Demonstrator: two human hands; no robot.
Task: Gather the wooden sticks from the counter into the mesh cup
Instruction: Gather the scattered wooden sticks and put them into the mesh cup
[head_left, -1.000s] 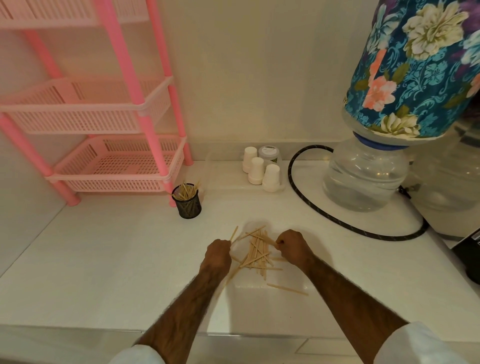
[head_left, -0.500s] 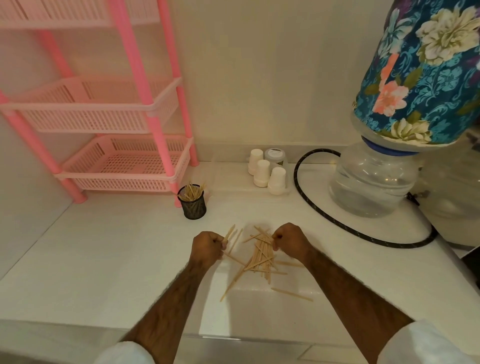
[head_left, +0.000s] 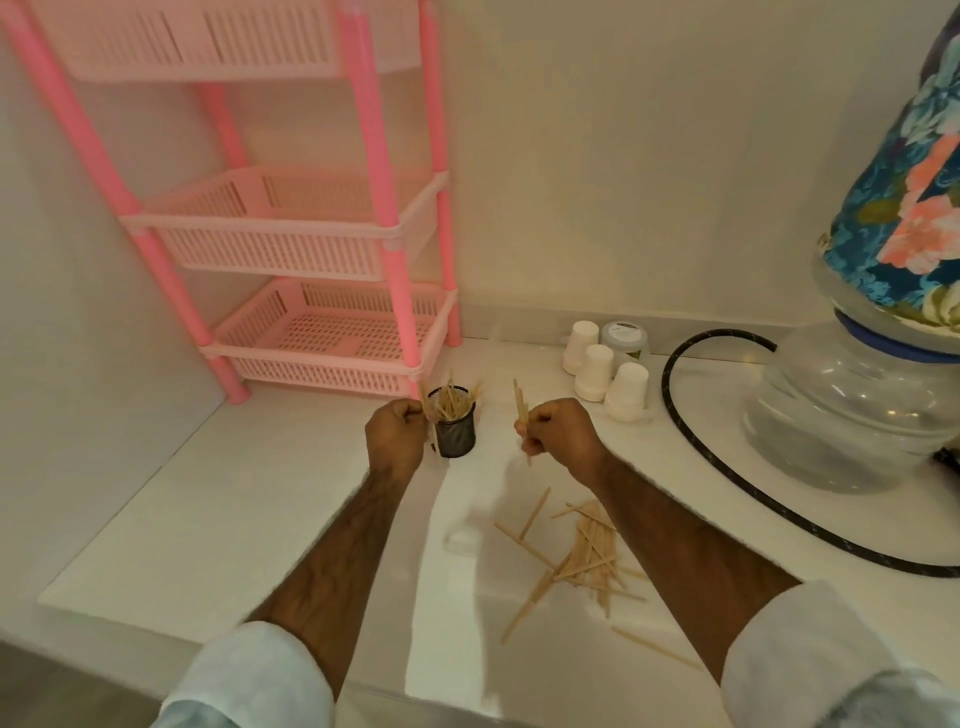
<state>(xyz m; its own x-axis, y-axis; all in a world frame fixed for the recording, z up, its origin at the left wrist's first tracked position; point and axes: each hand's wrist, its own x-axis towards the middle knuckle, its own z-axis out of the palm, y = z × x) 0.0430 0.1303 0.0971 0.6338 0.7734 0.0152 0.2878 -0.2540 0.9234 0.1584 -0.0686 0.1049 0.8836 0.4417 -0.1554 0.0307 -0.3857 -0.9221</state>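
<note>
A loose pile of sticks (head_left: 589, 556) lies on the near right of the counter (head_left: 234, 519). A few are gripped upright in the curled left hand (head_left: 395, 439), just left of the cup (head_left: 457, 439), which is already part filled. More are pinched in the closed right hand (head_left: 561, 431), just right of it. Each bundle is best brought vertical over the rim and released low, one hand at a time, so that the light cup is not knocked over.

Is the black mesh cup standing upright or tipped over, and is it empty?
Upright, not empty: the black wire-mesh cup stands on its base, with thin wooden sticks poking out of its open top.
</note>
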